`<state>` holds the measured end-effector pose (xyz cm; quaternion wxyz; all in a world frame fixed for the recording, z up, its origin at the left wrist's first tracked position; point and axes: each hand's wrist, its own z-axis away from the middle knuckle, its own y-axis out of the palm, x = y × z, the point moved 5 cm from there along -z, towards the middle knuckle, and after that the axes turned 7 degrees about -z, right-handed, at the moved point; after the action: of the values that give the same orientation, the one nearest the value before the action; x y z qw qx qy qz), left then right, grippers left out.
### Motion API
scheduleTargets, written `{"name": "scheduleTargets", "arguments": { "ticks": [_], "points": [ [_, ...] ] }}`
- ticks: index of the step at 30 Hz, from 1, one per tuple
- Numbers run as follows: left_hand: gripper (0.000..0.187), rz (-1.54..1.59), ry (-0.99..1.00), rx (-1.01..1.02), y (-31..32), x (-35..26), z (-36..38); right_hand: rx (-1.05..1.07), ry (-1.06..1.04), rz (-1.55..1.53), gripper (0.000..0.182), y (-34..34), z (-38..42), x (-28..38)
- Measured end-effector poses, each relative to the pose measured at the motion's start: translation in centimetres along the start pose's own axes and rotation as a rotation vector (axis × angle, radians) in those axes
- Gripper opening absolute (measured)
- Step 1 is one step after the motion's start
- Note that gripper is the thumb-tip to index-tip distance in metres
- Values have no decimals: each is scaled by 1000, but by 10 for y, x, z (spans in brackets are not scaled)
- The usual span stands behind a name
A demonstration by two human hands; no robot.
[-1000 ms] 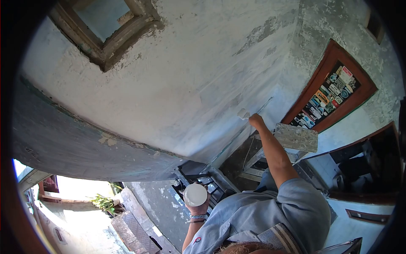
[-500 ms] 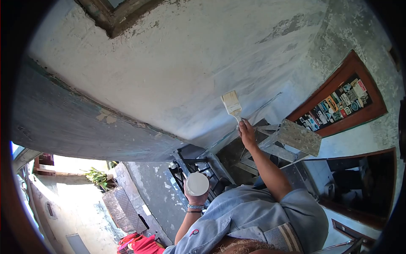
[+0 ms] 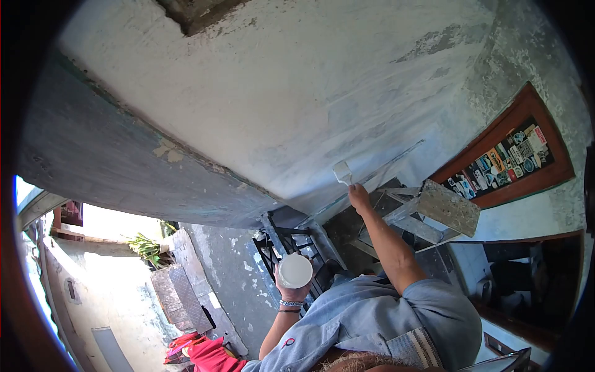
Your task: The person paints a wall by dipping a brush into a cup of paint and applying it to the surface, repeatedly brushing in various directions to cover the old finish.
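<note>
My right hand (image 3: pixel 359 196) is closed round the handle of a paintbrush (image 3: pixel 343 172), arm stretched out toward the wall (image 3: pixel 279 105). The brush head, coated pale, overlaps the wall's lower part in this view. Below and to the left, close to my body, my left hand (image 3: pixel 290 291) grips a round container of white paint (image 3: pixel 295 271), seen from above. The wall is whitish with patchy grey streaks, and its lower band (image 3: pixel 142 167) is grey with a chipped edge.
A paint-spattered wooden stepladder or stool (image 3: pixel 447 208) stands right of my arm, by a brown-framed panel covered in stickers (image 3: pixel 502 158). Black metal framing (image 3: pixel 291 239) is beyond the container. A potted plant (image 3: pixel 149 247) and red cloth (image 3: pixel 211 354) are at left.
My right hand has lowered the paintbrush slightly, and its bristles now face the wall at another angle. The container remains in my left hand. The whole view has shifted a little.
</note>
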<state>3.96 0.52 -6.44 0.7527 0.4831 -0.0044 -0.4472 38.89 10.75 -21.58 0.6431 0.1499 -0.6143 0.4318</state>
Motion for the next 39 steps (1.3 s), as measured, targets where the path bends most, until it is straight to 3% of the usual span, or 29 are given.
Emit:
{"name": "scheduleTargets", "arguments": {
  "ticks": [7, 10, 13, 18, 21, 23, 26, 29, 30, 32, 35, 39],
  "points": [
    [65, -8, -21, 133, -9, 5, -7, 242, -102, -691, 28, -52, 110, 201],
    [64, -39, -28, 104, -1, 3, -9, 304, -363, -714, 27, -60, 144, 258],
    [65, -52, -46, 102, 10, 0, -12, 309, -447, -635, 28, -35, 140, 277],
    [68, -71, -47, 164, 17, -4, -11, 221, -407, -131, 26, 31, 92, 156],
    [68, -70, -46, 176, 10, -4, -14, 201, -414, 148, 27, 31, 104, 61],
    [68, -70, -27, 156, 7, -4, -16, 335, -307, 108, 29, 13, 118, 17],
    [63, -54, -46, 142, 7, 0, -28, 504, 226, -565, 28, -39, 152, 24],
    [60, -144, 6, 155, 16, 4, -47, 491, 116, -625, 27, -102, 162, 75],
    [60, -242, 57, 195, 13, 8, -60, 468, -11, -431, 28, -126, 165, 98],
    [60, -147, -61, 178, 39, 8, -66, 413, -255, -43, 31, -168, 169, 150],
    [58, -62, -167, 263, 65, 20, -91, 266, -520, 178, 31, -207, 187, 227],
    [63, -56, -223, 305, 108, 37, -114, 264, -621, 479, 30, -232, 194, 280]
  ]
}}
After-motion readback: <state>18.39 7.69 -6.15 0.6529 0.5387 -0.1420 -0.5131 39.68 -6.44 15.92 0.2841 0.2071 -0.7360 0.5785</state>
